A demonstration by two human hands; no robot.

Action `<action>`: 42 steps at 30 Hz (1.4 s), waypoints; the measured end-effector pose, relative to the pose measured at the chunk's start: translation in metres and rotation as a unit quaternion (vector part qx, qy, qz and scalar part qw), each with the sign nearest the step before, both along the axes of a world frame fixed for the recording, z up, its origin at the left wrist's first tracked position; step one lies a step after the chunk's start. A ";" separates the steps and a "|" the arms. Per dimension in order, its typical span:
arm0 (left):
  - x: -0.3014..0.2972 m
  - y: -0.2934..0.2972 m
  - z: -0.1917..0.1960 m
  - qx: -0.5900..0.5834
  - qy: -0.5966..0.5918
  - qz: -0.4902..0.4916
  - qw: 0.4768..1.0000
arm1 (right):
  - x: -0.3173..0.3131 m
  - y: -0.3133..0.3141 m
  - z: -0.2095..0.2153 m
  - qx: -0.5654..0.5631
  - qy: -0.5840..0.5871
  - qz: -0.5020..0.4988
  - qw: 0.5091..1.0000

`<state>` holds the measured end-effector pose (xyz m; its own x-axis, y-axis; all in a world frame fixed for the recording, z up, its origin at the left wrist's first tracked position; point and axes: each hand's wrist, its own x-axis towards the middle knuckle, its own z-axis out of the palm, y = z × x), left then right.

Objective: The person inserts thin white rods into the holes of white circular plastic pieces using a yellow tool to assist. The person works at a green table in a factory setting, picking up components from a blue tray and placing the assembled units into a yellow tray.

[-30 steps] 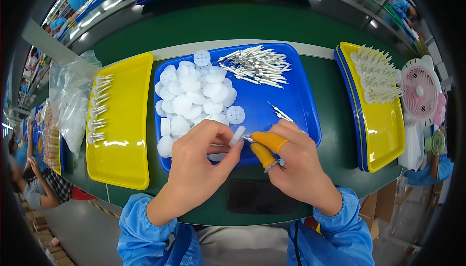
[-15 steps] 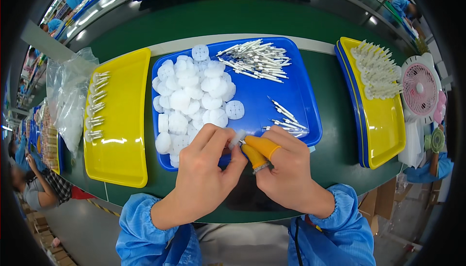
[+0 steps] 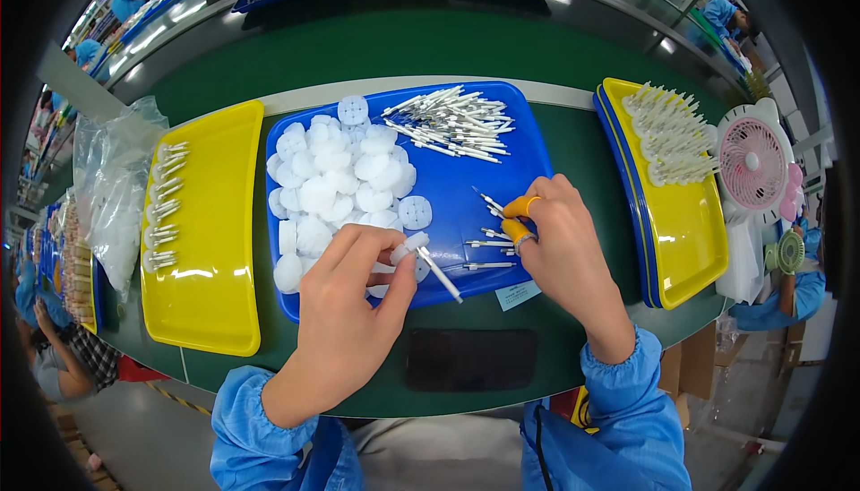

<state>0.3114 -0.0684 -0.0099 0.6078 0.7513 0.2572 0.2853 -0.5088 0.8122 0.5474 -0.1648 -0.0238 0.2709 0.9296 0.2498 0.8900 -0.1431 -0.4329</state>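
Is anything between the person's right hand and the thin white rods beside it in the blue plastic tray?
Nothing visible stands between the right hand, in yellow finger covers, and the nearest thin white rods in the shallow blue plastic tray. It is right by them; I can't tell whether it touches one.

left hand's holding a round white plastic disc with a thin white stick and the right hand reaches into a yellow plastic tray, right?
The tray's colour is wrong: the head view shows the right hand reaches into the blue plastic tray. The rest stands.
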 end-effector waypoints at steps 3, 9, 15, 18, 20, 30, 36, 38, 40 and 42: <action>-0.001 0.001 0.000 -0.013 -0.011 -0.004 1.000 | 0.006 0.001 -0.005 -0.017 -0.020 0.008 1.000; -0.002 0.001 0.002 -0.068 -0.015 -0.015 0.997 | 0.008 0.007 -0.006 -0.035 0.007 0.014 0.999; -0.001 0.002 0.001 -0.070 -0.026 -0.016 0.997 | 0.008 0.018 -0.002 -0.009 -0.034 -0.024 0.999; -0.002 0.001 0.002 -0.078 -0.012 -0.013 0.997 | 0.011 0.022 -0.008 -0.027 -0.036 -0.006 0.999; 0.000 0.003 0.002 -0.078 -0.019 -0.014 0.997 | 0.012 0.020 -0.006 -0.023 -0.054 -0.004 0.998; -0.001 0.004 0.001 -0.072 -0.025 -0.022 0.997 | -0.041 -0.005 0.027 0.033 0.162 0.220 0.961; 0.000 0.003 0.000 -0.056 -0.022 -0.014 0.998 | -0.035 -0.001 0.014 0.063 0.104 0.191 0.974; 0.000 0.003 -0.003 -0.071 -0.016 -0.004 0.997 | -0.033 0.000 0.014 0.052 0.099 0.188 0.976; 0.000 0.003 -0.004 -0.070 -0.014 -0.001 0.997 | -0.036 0.001 0.015 0.051 0.082 0.190 0.977; 0.002 0.001 -0.004 -0.051 -0.016 -0.005 0.999 | -0.041 0.001 0.017 0.049 0.074 0.192 0.977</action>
<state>0.3131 -0.0677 -0.0134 0.6082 0.7683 0.1994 0.2537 -0.4261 0.8684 0.5062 -0.1634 -0.0072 -0.0529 0.9435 0.3271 0.7967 0.2374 -0.5558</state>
